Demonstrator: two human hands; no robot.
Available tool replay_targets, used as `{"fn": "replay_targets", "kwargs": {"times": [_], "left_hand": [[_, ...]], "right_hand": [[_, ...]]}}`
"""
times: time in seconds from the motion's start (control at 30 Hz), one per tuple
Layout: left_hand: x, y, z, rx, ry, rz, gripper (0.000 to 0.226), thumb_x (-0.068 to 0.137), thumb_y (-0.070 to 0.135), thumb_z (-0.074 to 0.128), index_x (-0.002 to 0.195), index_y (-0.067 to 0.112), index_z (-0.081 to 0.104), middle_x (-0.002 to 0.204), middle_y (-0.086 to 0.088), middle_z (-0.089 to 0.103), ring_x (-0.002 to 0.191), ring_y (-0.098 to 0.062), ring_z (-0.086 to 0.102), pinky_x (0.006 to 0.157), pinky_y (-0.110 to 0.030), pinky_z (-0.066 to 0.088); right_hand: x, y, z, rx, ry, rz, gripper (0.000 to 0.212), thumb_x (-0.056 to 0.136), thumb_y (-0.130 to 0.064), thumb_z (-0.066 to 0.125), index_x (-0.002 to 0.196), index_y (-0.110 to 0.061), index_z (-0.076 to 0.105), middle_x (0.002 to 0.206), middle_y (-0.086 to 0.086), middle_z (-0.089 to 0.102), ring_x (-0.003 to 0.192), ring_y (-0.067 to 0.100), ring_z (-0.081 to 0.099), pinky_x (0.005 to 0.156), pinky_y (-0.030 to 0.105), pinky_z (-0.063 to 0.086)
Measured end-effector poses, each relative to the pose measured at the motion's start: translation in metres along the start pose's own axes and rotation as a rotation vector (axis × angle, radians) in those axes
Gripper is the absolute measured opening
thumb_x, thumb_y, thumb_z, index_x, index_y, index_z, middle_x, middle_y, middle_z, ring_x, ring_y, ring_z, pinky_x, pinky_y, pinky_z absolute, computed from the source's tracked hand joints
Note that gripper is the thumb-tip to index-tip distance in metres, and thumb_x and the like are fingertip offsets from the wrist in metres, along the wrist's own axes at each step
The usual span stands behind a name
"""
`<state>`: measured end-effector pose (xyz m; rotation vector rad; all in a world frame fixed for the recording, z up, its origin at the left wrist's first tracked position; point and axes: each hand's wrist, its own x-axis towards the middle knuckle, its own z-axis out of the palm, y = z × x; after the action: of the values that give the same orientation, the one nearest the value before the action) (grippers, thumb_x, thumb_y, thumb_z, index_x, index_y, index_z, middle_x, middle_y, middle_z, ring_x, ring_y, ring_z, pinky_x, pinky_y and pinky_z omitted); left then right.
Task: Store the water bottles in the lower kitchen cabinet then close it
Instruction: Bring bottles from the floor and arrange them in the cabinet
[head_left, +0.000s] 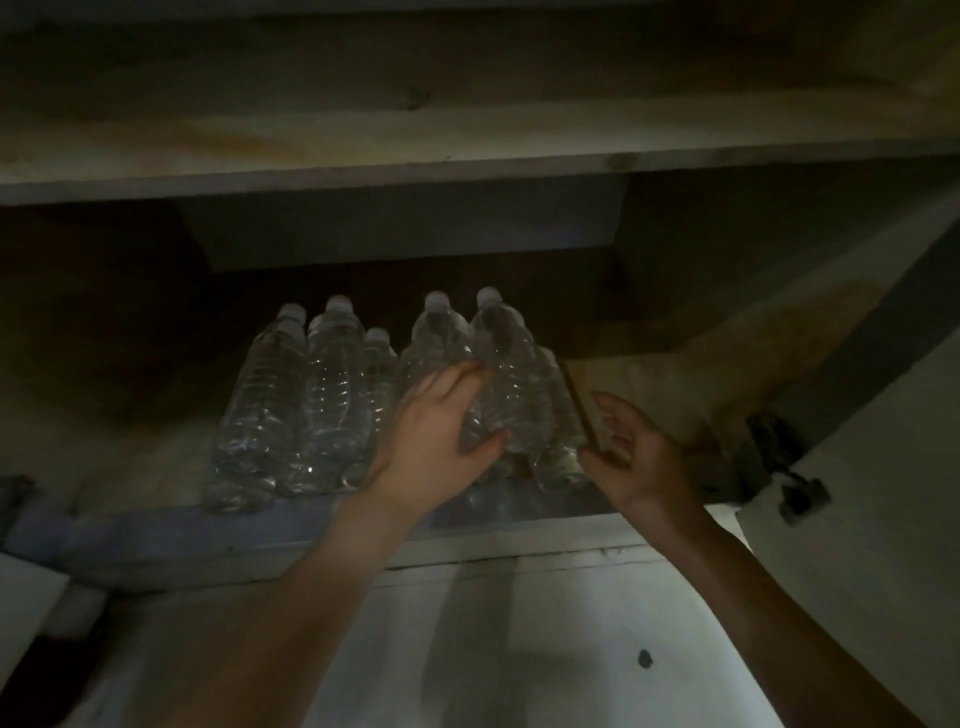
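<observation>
Several clear water bottles stand in a tight group on the floor of the dim lower cabinet (156, 540); the left ones (322, 395) stand untouched. My left hand (441, 431) reaches in and grips a tall bottle (506, 364) in the right part of the group, fingers curled over its left side and thumb across its front. My right hand (639, 457) hovers just right of the rightmost, shorter bottle (558, 447), fingers loosely spread and holding nothing. The bases of the right bottles are hidden by my hands.
A shelf board (467, 161) spans the cabinet above the bottles. The open cabinet door (883, 519) hangs at the right on a dark hinge (795, 488). The cabinet floor left of the bottles is dark, and pale floor (493, 649) lies below.
</observation>
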<state>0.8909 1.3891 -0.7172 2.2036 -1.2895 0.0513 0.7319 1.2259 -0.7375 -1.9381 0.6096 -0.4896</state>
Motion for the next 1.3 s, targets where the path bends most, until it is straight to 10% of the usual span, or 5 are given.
{"fn": "replay_targets", "kwargs": {"times": [0.27,0.7,1.3], "left_hand": [[0.018,0.002,-0.020,0.111,-0.119,0.076,0.077,0.079,0.042,0.075,0.145,0.018,0.044,0.148,-0.003,0.046,0.136,-0.022,0.041,0.113,-0.044,0.035],[0.030,-0.012,0.002,0.045,-0.084,0.157,0.067,0.077,0.039,0.077,0.136,0.016,0.057,0.142,-0.004,0.055,0.131,-0.023,0.050,0.110,-0.039,0.039],[0.022,-0.033,0.007,-0.054,0.031,0.174,0.067,0.070,0.039,0.082,0.129,0.012,0.063,0.134,-0.006,0.062,0.123,-0.011,0.054,0.115,-0.045,0.034]], "right_hand": [[0.002,0.023,0.017,0.079,-0.112,0.157,0.070,0.070,-0.010,0.087,0.131,-0.027,0.057,0.120,-0.007,0.068,0.111,0.013,0.064,0.099,0.035,0.053],[0.008,0.028,0.030,0.168,-0.068,0.098,0.072,0.070,0.012,0.078,0.110,-0.043,0.054,0.105,-0.027,0.065,0.097,-0.007,0.066,0.087,0.019,0.053],[0.026,0.034,0.041,0.176,-0.058,0.063,0.076,0.074,0.008,0.078,0.112,-0.052,0.051,0.115,-0.024,0.062,0.113,0.003,0.063,0.099,0.031,0.051]]}}
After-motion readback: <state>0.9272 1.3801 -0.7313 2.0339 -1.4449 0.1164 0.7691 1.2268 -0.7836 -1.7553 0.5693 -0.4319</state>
